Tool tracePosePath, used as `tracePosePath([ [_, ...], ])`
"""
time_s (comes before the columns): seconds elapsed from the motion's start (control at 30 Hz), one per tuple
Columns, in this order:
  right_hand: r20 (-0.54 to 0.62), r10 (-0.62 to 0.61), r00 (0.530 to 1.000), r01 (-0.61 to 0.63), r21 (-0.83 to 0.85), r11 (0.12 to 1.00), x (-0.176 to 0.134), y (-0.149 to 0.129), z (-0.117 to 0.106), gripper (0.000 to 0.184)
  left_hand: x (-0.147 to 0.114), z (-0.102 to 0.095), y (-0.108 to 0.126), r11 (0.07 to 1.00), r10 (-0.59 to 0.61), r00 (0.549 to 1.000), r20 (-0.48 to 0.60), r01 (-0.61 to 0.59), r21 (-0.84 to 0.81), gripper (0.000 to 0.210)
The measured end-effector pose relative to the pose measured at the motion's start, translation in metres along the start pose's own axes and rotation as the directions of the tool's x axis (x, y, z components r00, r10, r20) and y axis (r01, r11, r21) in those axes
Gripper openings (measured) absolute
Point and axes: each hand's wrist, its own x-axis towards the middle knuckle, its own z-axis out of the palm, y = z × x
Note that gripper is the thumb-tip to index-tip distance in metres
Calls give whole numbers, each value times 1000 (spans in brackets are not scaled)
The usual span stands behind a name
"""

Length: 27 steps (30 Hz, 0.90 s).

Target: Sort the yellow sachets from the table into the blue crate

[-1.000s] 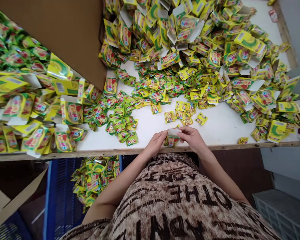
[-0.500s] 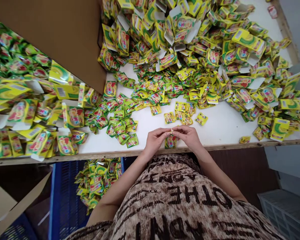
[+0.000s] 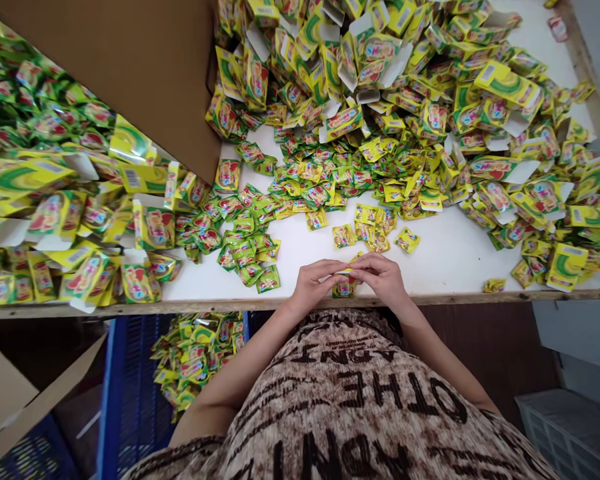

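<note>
Both my hands meet over a small yellow-green printed carton (image 3: 345, 288) at the front edge of the white table (image 3: 430, 260). My left hand (image 3: 314, 283) has its fingers closed at the carton's upper left end. My right hand (image 3: 381, 275) pinches at the upper right end, by the flap; its fingertips partly cover that end. A bit of yellow shows just beyond the fingers, too small to name. Past my hands lie loose yellow sachets (image 3: 365, 231), and to the left a group of green sachets (image 3: 245, 257).
A heap of open-ended cartons (image 3: 325, 60) covers the back of the table, and more cartons (image 3: 55, 220) lie at the left. A brown cardboard box (image 3: 145, 60) stands at the upper left. Below the edge, a blue crate (image 3: 125, 373) stands beside filled packs (image 3: 197, 360).
My fingertips have shifted slightly down at the carton's top end, and the right fingers have changed their pinch. The whole view has moved a little.
</note>
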Motion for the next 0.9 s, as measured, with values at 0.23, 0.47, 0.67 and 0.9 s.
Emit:
tracePosePath([
  [0.23, 66, -236, 969, 245, -293, 924, -22, 1, -8, 11, -12, 5, -10, 991, 115, 991, 75, -120, 61, 24],
  [0.47, -279, -245, 929, 73, -510, 857, 142, -8, -15, 16, -3, 11, -11, 977, 58, 964, 258, -108, 185, 37],
  [0.67, -387, -137, 912, -99, -530, 842, 239, 5, 9, 26, -24, -18, 4, 994, -103, 994, 37, 104, -45, 34],
  [0.9, -90, 68, 994, -73, -55, 996, 155, 2, -35, 34, -157, -196, 10, 701, -710, 703, 49, 698, 147, 37],
])
